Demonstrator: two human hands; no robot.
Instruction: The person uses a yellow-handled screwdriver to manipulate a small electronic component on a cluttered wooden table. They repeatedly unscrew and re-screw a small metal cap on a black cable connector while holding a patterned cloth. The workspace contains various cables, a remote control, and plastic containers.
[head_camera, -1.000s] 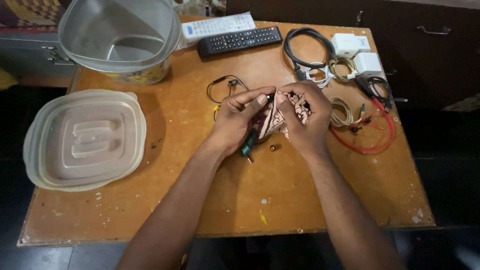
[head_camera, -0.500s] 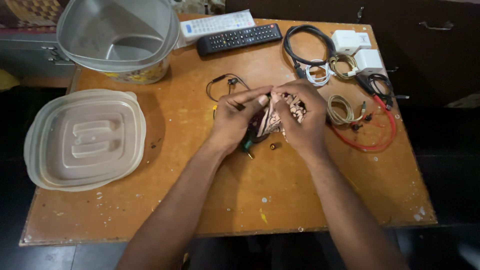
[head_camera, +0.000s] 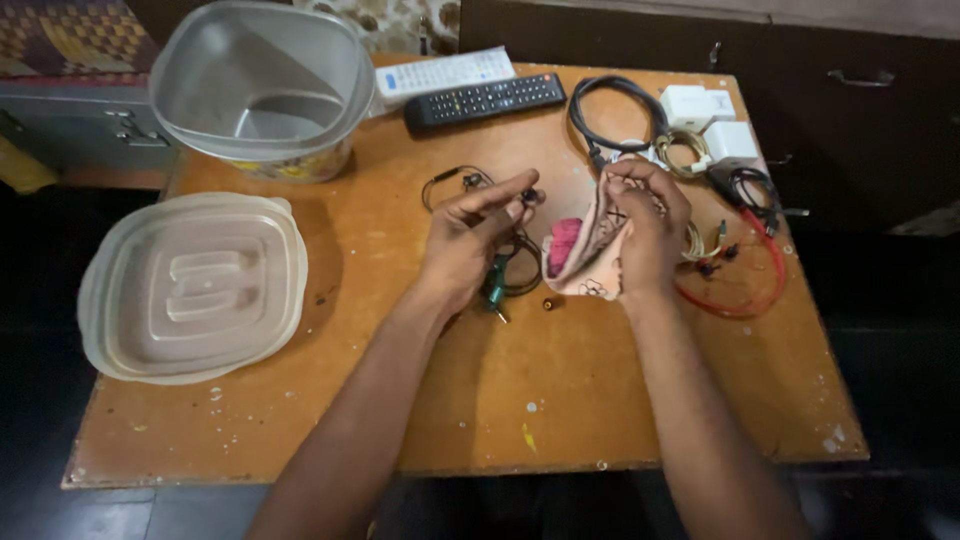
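The two hands have moved apart since a moment ago. Back then they were pressed close together over the little pouch. Now there is a gap between them, and the pouch hangs open so its pink inside shows.

The right hand (head_camera: 645, 225) holds the small cloth pouch (head_camera: 580, 250) just above the middle of the counter (head_camera: 450, 400). Its fingers are curled tight around the top edge of the pouch. The pouch is soft and floppy, pale with a dark drawn pattern on it.

The left hand (head_camera: 470, 240) is just beside the pouch. Its thumb and first finger pinch a small dark earbud (head_camera: 528, 196). A thin black wire (head_camera: 450, 182) loops away from it on the counter. Under this hand lies a plug with a green end (head_camera: 495, 290), and a tiny brown bit (head_camera: 548, 302) sits near it.

The counter is flat orange-brown wood with white spots and scratches. On the left lies a big see-through plastic lid (head_camera: 190, 285), square with round corners and raised ridges. Behind it stands a deep grey plastic tub (head_camera: 260, 90) with smooth sides. At the back are a long black remote (head_camera: 485, 100) with many small buttons and a white remote (head_camera: 445, 72). On the right are a thick black cable coil (head_camera: 610, 115), two white boxy chargers (head_camera: 710, 120), and a shiny red wire (head_camera: 745, 290) that curves round.
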